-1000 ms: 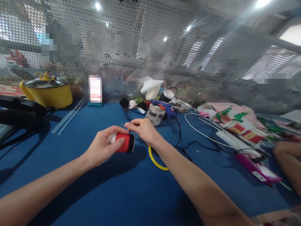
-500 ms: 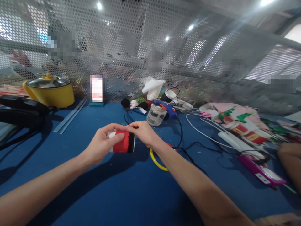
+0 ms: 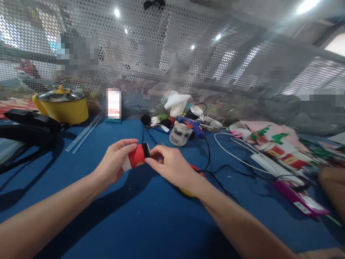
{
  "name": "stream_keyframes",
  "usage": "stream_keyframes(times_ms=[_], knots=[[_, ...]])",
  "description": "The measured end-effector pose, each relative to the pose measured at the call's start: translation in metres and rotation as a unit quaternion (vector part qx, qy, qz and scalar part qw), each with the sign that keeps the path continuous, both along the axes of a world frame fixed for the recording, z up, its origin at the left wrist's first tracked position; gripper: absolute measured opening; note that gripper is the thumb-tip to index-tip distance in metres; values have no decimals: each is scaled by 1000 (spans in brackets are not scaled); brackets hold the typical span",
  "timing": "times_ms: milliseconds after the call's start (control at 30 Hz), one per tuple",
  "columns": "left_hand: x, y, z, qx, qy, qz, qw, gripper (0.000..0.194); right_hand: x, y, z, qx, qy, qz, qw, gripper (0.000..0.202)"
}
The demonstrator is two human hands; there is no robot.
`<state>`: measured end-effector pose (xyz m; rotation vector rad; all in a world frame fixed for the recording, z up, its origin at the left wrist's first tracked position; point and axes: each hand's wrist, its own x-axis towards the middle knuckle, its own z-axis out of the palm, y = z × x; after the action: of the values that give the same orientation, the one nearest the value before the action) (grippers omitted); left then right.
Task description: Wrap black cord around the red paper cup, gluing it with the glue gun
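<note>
A small red and white paper cup (image 3: pixel 137 157) with a black band at its right end lies tilted on its side in the air over the blue table (image 3: pixel 129 223). My left hand (image 3: pixel 114 160) is wrapped round the white end, its thumb along the top of the red part. At the black end, my right hand (image 3: pixel 168 162) has its thumb and fingertips touching the rim. Whether those fingertips pinch anything small is hidden. Behind my right hand, a yellow and red ring (image 3: pixel 188 192) is partly covered by the wrist.
A blue glue gun (image 3: pixel 192 126) rests on a clear plastic jar (image 3: pixel 180 133). Cables and a purple power strip (image 3: pixel 299 199) lie at right, near another person's arm (image 3: pixel 332 187). A yellow pot (image 3: pixel 64 108), metal strips (image 3: pixel 84 133) and a lit phone (image 3: pixel 114 103) stand behind.
The cup has turned so its black end points up and to the right. My right hand has moved from the cup's top edge to its black end, fingers lower and further right.
</note>
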<state>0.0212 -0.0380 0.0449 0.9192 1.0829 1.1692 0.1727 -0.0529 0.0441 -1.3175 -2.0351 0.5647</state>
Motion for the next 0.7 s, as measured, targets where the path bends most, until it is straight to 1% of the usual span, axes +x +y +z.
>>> stream_keyframes(times_ms=[133,233,333,700], knots=[[2,-2,0,-1,7,1,1000,18,-5,-4,-8,45,-22,-22,999,6],[3,-3,0,-4,12,1,1000,17,-6,-4,-11,56,-41,-38,997,6],[4,-5,-1,-6,15,-1,1000,18,-5,-4,-13,62,-39,-39,997,6],[3,-4,-6,0,30,-15,999,21,-4,-3,-14,14,-7,-39,999,11]])
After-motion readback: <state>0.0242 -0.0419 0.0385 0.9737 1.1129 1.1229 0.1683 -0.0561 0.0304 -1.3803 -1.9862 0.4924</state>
